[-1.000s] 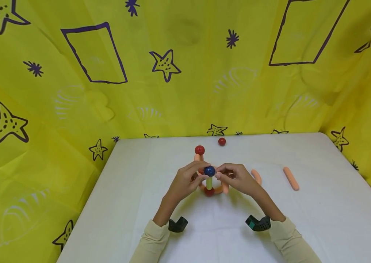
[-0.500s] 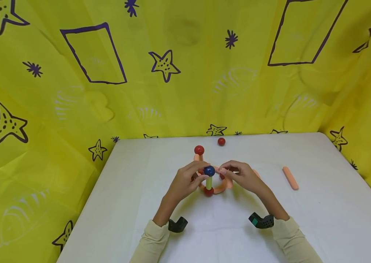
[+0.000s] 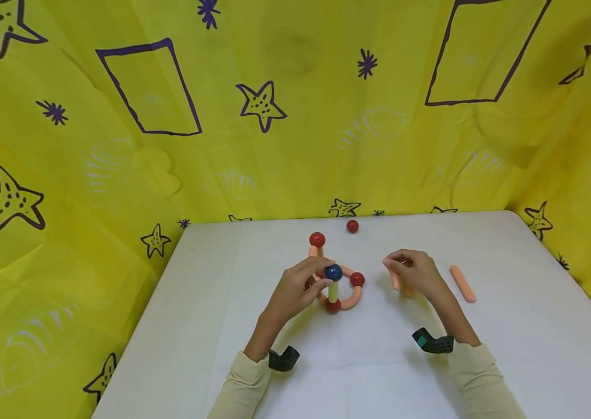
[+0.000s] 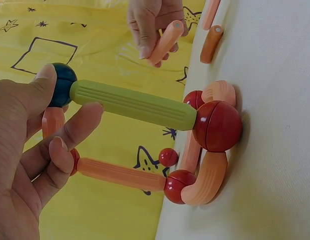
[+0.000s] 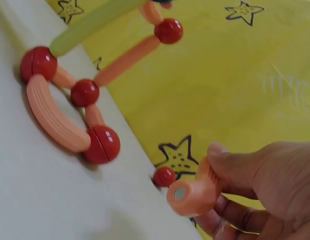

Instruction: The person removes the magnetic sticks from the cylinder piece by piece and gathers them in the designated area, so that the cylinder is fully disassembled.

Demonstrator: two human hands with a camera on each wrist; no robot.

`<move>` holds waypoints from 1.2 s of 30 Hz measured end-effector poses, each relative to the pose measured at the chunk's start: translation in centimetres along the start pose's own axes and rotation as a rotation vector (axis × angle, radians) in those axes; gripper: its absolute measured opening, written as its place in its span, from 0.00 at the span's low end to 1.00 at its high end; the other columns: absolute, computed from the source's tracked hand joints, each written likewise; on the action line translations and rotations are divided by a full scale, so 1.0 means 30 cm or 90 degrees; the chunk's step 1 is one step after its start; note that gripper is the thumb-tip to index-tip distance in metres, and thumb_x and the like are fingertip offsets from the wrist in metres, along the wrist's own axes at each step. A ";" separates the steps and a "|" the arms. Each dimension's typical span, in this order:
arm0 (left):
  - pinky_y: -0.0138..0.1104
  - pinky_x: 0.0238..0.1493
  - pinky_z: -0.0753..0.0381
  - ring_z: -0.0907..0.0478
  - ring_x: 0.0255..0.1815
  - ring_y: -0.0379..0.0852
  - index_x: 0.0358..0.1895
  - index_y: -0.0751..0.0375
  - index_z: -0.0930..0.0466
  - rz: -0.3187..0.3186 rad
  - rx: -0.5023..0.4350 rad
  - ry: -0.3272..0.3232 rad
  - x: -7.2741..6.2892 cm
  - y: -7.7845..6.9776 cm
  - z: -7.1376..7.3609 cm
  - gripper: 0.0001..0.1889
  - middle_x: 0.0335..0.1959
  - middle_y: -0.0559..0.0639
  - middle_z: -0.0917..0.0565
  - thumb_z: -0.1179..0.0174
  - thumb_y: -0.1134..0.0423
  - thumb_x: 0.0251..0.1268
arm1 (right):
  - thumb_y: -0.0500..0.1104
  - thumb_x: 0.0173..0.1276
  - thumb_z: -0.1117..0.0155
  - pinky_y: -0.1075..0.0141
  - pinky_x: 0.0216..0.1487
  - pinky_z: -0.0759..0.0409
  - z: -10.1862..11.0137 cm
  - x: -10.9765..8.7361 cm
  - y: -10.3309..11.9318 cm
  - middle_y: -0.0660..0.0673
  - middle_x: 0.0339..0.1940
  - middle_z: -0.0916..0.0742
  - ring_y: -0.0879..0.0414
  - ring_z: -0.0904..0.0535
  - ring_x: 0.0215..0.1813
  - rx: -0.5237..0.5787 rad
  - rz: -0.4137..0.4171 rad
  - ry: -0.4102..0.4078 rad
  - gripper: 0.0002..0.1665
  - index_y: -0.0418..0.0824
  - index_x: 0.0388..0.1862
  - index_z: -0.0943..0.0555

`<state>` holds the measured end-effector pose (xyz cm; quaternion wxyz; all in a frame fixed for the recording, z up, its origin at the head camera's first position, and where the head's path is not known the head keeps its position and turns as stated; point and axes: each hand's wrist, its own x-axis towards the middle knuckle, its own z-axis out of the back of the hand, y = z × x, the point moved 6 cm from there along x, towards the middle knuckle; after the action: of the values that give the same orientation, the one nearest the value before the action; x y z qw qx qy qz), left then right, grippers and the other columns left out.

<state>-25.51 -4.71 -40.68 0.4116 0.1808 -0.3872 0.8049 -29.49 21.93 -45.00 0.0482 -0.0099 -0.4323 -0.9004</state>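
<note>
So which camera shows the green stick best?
The left wrist view: the green stick looks big, its ridges and full length showing. The head view shows it small, below the blue ball; the right wrist view shows it blurred, reaching the top edge.

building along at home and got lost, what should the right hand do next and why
Probably the right hand should lay down its peach piece: that looks curved, while the green rod and peach rod standing as uprights are straight. The red ball on the right of the ring bears no upright, and a loose straight rod lies farther right, perhaps suited to it.
</note>
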 end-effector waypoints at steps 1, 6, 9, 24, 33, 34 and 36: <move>0.18 0.32 0.24 0.24 0.27 0.40 0.57 0.60 0.23 0.001 0.002 0.000 0.000 0.001 -0.001 0.19 0.51 0.52 0.18 0.36 0.64 0.63 | 0.54 0.72 0.41 0.63 0.40 0.25 0.013 -0.002 -0.009 0.41 0.41 0.13 0.51 0.22 0.41 -0.011 -0.009 -0.005 0.22 0.37 0.49 0.17; 0.18 0.32 0.24 0.24 0.27 0.40 0.57 0.59 0.23 0.003 0.006 0.000 0.000 0.003 -0.003 0.19 0.50 0.52 0.18 0.35 0.64 0.63 | 0.53 0.72 0.40 0.64 0.37 0.25 0.066 -0.017 -0.050 0.37 0.41 0.13 0.47 0.20 0.42 -0.045 -0.027 -0.039 0.22 0.34 0.48 0.16; 0.18 0.32 0.24 0.23 0.26 0.41 0.57 0.60 0.23 0.003 0.009 -0.002 0.000 0.001 0.000 0.19 0.51 0.52 0.18 0.35 0.64 0.63 | 0.51 0.72 0.39 0.62 0.39 0.24 0.084 -0.023 -0.073 0.33 0.44 0.13 0.42 0.20 0.46 -0.065 -0.038 -0.050 0.21 0.32 0.47 0.16; 0.18 0.32 0.24 0.23 0.27 0.41 0.58 0.59 0.23 0.010 0.008 0.003 0.000 -0.005 -0.001 0.20 0.50 0.52 0.18 0.35 0.65 0.62 | 0.50 0.73 0.43 0.65 0.39 0.27 0.048 -0.034 -0.188 0.36 0.44 0.13 0.44 0.22 0.47 -0.091 -0.126 -0.003 0.21 0.33 0.46 0.17; 0.18 0.31 0.24 0.24 0.25 0.41 0.58 0.59 0.23 0.007 0.000 0.000 0.000 0.000 -0.003 0.19 0.50 0.51 0.18 0.36 0.63 0.64 | 0.51 0.71 0.40 0.55 0.42 0.23 0.076 -0.048 -0.178 0.31 0.45 0.15 0.40 0.22 0.46 -0.132 -0.130 0.009 0.24 0.29 0.45 0.18; 0.18 0.31 0.24 0.24 0.25 0.41 0.58 0.59 0.23 0.008 -0.002 0.000 0.000 0.001 -0.003 0.19 0.50 0.51 0.18 0.36 0.63 0.64 | 0.51 0.70 0.40 0.56 0.41 0.23 0.076 -0.048 -0.179 0.31 0.45 0.16 0.41 0.23 0.45 -0.135 -0.133 0.017 0.24 0.28 0.45 0.19; 0.18 0.30 0.24 0.24 0.25 0.41 0.58 0.59 0.23 0.008 -0.003 0.000 0.000 0.002 -0.003 0.19 0.50 0.51 0.18 0.36 0.63 0.65 | 0.51 0.70 0.39 0.58 0.39 0.23 0.076 -0.048 -0.177 0.31 0.43 0.15 0.42 0.23 0.44 -0.136 -0.137 0.027 0.25 0.27 0.46 0.19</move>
<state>-25.55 -4.69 -40.77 0.4066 0.1775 -0.3904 0.8067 -28.61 27.13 -47.79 -0.0407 0.0506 -0.3314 -0.9412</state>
